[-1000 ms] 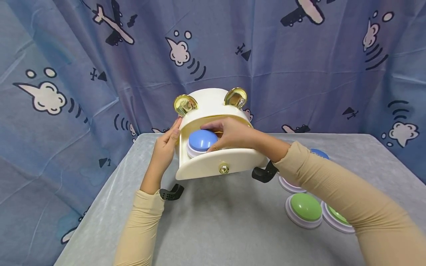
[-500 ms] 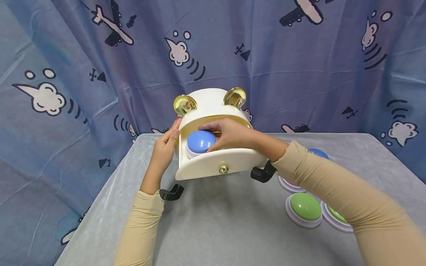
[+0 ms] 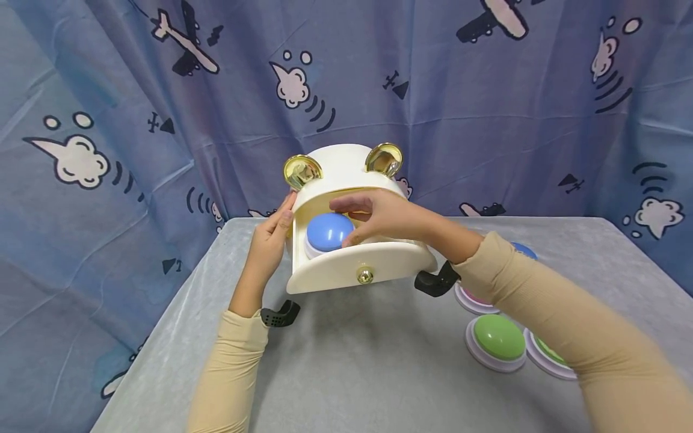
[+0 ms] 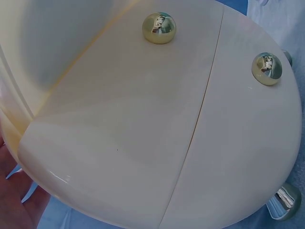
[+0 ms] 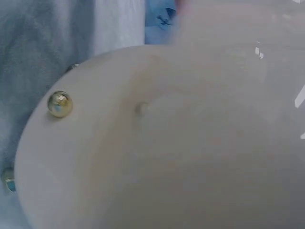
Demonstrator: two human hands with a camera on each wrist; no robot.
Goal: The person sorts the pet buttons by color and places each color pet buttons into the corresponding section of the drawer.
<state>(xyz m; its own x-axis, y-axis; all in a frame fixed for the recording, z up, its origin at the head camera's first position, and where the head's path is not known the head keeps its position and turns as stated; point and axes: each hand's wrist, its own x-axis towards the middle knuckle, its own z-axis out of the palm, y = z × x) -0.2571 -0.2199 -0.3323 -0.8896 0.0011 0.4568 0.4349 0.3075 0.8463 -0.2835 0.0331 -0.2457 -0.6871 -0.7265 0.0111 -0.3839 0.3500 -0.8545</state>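
Currently, round blue button (image 3: 329, 232) sits inside the white box (image 3: 341, 162), immediately left of the nearer right hand (image 3: 387, 216): thumb and fingers spread apart, no firm hold visible. Left hand (image 3: 269, 238) grips the box's left side.

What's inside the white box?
Blue button, at left in the head view. The right hand and the front of the white box hide part of its interior; can't tell what's there.

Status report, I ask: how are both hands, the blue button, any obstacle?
Left hand holding white box. Right hand at blue button, grip unclear. Button inside open drawer; drawer front partly hides its base.
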